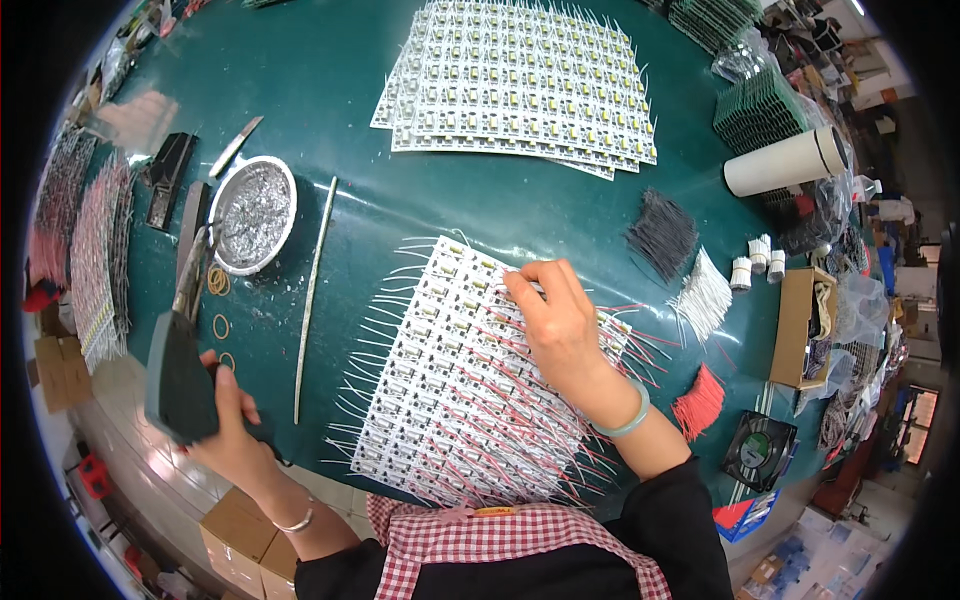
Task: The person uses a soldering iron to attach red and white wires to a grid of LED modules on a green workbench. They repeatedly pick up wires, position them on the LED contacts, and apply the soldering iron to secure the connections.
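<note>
My left hand (232, 425) is wrapped round the handle of a dark green soldering gun (178, 385). The gun's metal front reaches to the rim of a white bowl (293, 205) filled with silvery, crumpled solder scraps. Over the upper right of a white circuit board panel (430, 345), my right hand (560, 325) has its fingers pinched together near the surface. Whatever lies between those fingertips is too small to make out. Rows of small components cover the panel; pale wires stick out on its left, and red and white wires spread over its lower right.
More white panels (520, 90) lie stacked at the far side. On the right are bundles of black wires (662, 235), white wires (703, 295) and red wires (700, 402), a white tube (785, 162), a cardboard box (800, 330) and a fan (760, 450). A thin rod (315, 300) lies left of the panel.
</note>
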The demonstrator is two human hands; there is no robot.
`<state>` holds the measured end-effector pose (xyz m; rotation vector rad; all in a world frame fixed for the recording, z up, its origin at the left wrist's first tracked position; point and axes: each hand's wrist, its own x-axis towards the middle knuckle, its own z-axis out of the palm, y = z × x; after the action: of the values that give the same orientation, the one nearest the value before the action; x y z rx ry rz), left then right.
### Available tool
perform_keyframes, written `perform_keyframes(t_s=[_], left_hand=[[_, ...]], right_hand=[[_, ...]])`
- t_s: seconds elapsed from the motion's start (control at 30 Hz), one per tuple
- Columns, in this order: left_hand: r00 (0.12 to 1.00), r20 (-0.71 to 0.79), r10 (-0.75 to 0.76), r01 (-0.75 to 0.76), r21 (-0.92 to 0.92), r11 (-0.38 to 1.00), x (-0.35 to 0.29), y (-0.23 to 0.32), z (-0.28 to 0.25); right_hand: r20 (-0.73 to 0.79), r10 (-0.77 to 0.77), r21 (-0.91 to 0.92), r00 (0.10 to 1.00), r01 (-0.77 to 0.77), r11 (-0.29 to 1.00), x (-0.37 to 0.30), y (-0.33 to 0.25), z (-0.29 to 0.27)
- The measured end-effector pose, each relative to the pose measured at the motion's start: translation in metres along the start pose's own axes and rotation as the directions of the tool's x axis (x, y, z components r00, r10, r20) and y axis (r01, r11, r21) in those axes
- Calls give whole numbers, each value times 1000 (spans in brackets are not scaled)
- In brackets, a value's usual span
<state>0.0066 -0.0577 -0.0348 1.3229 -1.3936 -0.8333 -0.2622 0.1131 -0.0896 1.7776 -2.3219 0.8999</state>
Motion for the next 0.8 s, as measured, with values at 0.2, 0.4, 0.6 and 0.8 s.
perform_keyframes(t_s=[0.2, 0.4, 0.6, 0.8], left_hand=[[940, 284, -187, 248, -198, 948, -62, 37, 18], [812, 540, -223, 258, 11, 966, -88, 24, 11], [747, 656, -109, 116, 33, 993, -95, 28, 23], [701, 711, -45, 67, -3, 998, -93, 27, 32]], right_hand=[[-37, -15, -15, 999, 15, 1000, -5, 3, -4], [-76, -47, 18, 996, 49, 999, -9, -10, -13], [-24, -36, 24, 999, 37, 999, -16, -10, -1], [-22, -32, 29, 999, 32, 999, -15, -12, -1]])
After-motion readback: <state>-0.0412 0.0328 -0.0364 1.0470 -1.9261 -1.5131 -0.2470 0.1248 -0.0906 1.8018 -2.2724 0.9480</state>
